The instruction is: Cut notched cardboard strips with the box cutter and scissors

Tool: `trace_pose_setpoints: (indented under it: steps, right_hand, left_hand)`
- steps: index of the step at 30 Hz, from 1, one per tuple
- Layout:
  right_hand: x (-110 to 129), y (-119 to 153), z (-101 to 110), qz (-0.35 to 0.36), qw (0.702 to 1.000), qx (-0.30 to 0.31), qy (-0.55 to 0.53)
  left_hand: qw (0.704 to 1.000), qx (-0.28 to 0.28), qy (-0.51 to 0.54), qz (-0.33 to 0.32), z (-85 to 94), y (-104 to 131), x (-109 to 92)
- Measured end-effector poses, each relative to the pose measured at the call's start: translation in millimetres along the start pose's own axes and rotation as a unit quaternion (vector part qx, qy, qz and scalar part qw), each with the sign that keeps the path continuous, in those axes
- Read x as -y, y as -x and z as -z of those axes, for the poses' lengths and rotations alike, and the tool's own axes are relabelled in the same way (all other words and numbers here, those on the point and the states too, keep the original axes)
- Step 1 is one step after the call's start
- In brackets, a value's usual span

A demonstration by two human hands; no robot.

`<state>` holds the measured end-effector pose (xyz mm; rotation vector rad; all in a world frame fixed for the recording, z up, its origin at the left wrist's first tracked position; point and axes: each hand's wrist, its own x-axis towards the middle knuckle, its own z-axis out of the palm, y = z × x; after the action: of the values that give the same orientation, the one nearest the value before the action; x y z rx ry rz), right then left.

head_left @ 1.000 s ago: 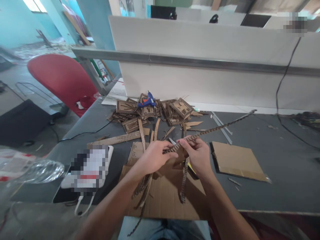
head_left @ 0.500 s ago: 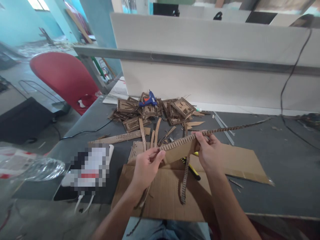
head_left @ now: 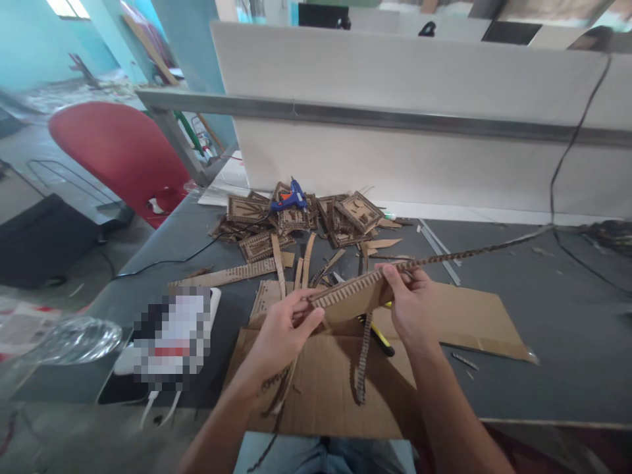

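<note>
Between my two hands is a small piece of cardboard (head_left: 351,309), tilted up to the right, with a long corrugated cardboard strip (head_left: 459,254) along its upper edge. My left hand (head_left: 291,322) pinches the left end of both. My right hand (head_left: 407,296) grips them near the right corner, thumb on the near side, and the strip's free end reaches far out to the right. Under my hands lies a large cardboard sheet (head_left: 336,388). On it are a yellow and black cutter (head_left: 379,337), partly hidden, and another corrugated strip (head_left: 363,368).
A blue glue gun (head_left: 291,197) rests on a pile of small cardboard frames (head_left: 359,212) at the back. A phone (head_left: 172,329) with white cables and a plastic bottle (head_left: 74,339) are on the left. Another cardboard piece (head_left: 478,316) and thin clear strips (head_left: 439,250) lie right.
The cardboard piece has tipped slightly, and its left end sits a little lower. My left hand has shifted a bit left and down. Both hands keep their hold; the view has moved slightly.
</note>
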<state>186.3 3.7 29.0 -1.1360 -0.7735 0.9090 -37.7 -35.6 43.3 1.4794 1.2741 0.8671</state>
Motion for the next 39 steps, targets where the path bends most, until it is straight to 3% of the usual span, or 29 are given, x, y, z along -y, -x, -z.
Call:
trace_pose_setpoints:
  steps: [3,6,9,13,17,22,28,35,39]
  right_hand:
    - [3.5,7.6,-4.8,0.003,1.0,0.001,0.028]
    - [8.0,17.8,-11.6,0.016,0.998,-0.002,0.054]
    - [12.3,28.7,-18.6,0.025,0.996,0.001,0.082]
    - [12.8,38.2,-23.7,0.007,0.999,-0.005,0.043]
    - [11.2,42.5,-21.2,-0.03,0.999,0.018,0.024]
    - [14.3,48.6,-14.7,-0.041,0.996,0.076,0.021]
    - [12.0,49.7,-8.6,-0.056,0.993,0.104,0.001]
    - [-3.6,49.0,0.3,-0.094,0.987,0.128,-0.008]
    - [-4.9,40.0,13.2,-0.073,0.98,0.171,0.065]
  left_hand:
    - [0.987,0.028,-0.145,-0.059,4.6,-4.0,-14.5]
    - [0.949,-0.024,-0.286,-0.127,-7.5,-13.2,-34.4]
    - [0.888,-0.08,-0.384,-0.239,-30.0,-27.8,-48.3]
    - [0.812,-0.143,-0.492,-0.281,-49.2,-43.8,-50.1]
    - [0.763,-0.185,-0.53,-0.322,-48.2,-45.6,-43.8]
    - [0.751,-0.2,-0.513,-0.364,-40.1,-44.1,-39.4]
    - [0.765,-0.169,-0.508,-0.359,-37.4,-45.4,-33.6]
    - [0.807,-0.051,-0.526,-0.263,-34.5,-45.3,-29.6]
    - [0.824,-0.013,-0.527,-0.209,-30.0,-46.5,-30.6]
